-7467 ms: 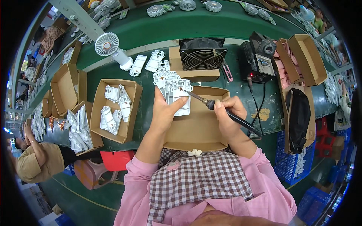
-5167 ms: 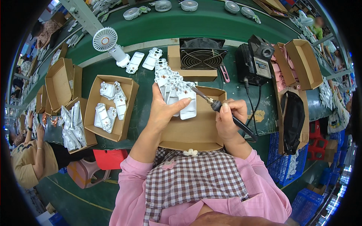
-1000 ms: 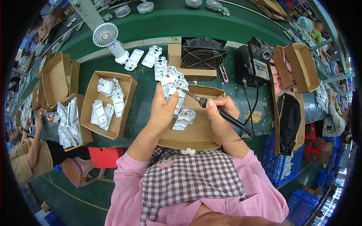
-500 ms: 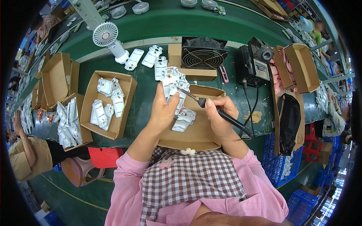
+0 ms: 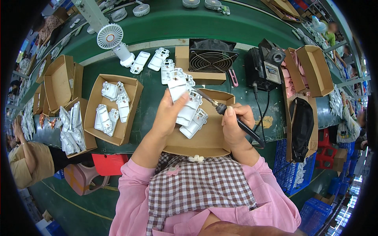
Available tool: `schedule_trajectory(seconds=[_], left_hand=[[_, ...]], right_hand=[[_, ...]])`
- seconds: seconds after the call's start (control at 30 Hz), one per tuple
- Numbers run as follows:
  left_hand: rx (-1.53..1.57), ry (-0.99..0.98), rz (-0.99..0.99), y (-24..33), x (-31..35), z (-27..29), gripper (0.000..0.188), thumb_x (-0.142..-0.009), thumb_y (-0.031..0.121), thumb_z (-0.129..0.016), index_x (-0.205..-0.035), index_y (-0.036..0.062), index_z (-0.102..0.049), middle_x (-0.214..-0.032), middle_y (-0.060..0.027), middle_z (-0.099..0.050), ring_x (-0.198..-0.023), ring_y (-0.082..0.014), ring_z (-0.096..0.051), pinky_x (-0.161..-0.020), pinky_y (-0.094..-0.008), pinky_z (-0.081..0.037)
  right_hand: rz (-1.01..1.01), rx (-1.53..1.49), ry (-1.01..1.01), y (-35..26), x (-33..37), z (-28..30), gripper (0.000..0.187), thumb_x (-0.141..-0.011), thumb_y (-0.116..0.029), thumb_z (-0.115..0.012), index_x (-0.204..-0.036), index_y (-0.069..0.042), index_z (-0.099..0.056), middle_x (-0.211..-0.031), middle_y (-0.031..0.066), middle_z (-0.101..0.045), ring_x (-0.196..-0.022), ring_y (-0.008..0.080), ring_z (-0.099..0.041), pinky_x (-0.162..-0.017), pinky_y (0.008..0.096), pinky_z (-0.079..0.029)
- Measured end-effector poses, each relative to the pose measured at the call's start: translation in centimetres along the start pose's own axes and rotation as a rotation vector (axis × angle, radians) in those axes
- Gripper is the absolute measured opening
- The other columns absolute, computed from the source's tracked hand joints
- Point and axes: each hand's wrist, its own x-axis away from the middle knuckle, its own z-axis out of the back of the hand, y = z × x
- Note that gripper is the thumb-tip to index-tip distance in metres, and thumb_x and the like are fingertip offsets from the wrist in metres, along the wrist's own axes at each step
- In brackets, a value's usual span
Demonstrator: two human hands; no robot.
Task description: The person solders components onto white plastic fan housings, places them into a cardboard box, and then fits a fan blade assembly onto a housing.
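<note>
My left hand [image 5: 167, 115] pinches a white plastic housing [image 5: 177, 87] between thumb and fingers, above a shallow cardboard tray [image 5: 212, 139]. In my right hand [image 5: 238, 125] is a soldering iron [image 5: 252, 134], its metal tip pointing up and left at the housing's right edge. Whether the tip touches anything cannot be made out. More white housings overlap just below, and one housing [image 5: 194, 123] shows clearly over the tray. I cannot tell whether the middle one is also in my left hand.
Beyond the tray stands a black fan [image 5: 212, 61]; right of it, a black soldering station [image 5: 264, 69] with cables. Loose housings [image 5: 158, 59] and a white handheld fan [image 5: 110, 37] are at the back left. Another cardboard box [image 5: 134, 106] holds housings. A co-worker's arm [image 5: 27, 151] shows far left.
The soldering iron and my right hand have moved slightly right and down. My left hand has tilted the housing, showing more of its smooth face. Small fans on the green conveyor have shifted left.
</note>
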Motion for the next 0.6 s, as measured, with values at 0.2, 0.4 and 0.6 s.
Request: schedule_trajectory(seconds=[0.2, 0.4, 0.6], left_hand=[[-0.089, 0.02, 0.052, -0.4, 0.0, 0.0, 0.03, -0.099, 0.025, -0.047, -0.121, 0.0068, -0.042, -0.104, -0.0125, -0.062, -0.074, -0.0207, -0.067, -0.061, -0.0304, -0.057], [-0.305, 0.047, -0.008, -0.5, 0.4, 0.1, 0.028, -0.097, 0.02, -0.051, -0.119, 0.0052, -0.041, -0.096, -0.0106, -0.061, -0.071, -0.0172, -0.066, -0.057, -0.0272, -0.055], [-0.397, 0.053, -0.03, -0.7, 0.4, 0.0, 0.025, -0.097, 0.02, -0.051, -0.113, 0.0042, -0.041, -0.092, -0.0073, -0.058, -0.068, -0.0146, -0.064, -0.056, -0.0254, -0.055]], right_hand=[[0.034, 0.0, -0.002, -0.2, -0.1, -0.1, 0.011, -0.089, -0.002, -0.057, -0.084, -0.004, -0.047, -0.063, 0.0047, -0.052, -0.048, 0.0065, -0.044, -0.044, 0.0202, -0.035], [-0.152, -0.004, -0.031, -0.6, -0.2, -0.4, 0.014, -0.086, -0.004, -0.066, -0.082, -0.002, -0.053, -0.069, 0.004, -0.059, -0.059, 0.0051, -0.049, -0.053, 0.0208, -0.039], [-0.174, 0.058, -0.034, -0.8, -0.4, -0.6, 0.014, -0.086, -0.005, -0.067, -0.082, -0.001, -0.054, -0.072, 0.0045, -0.061, -0.061, 0.0051, -0.052, -0.054, 0.0206, -0.042]])
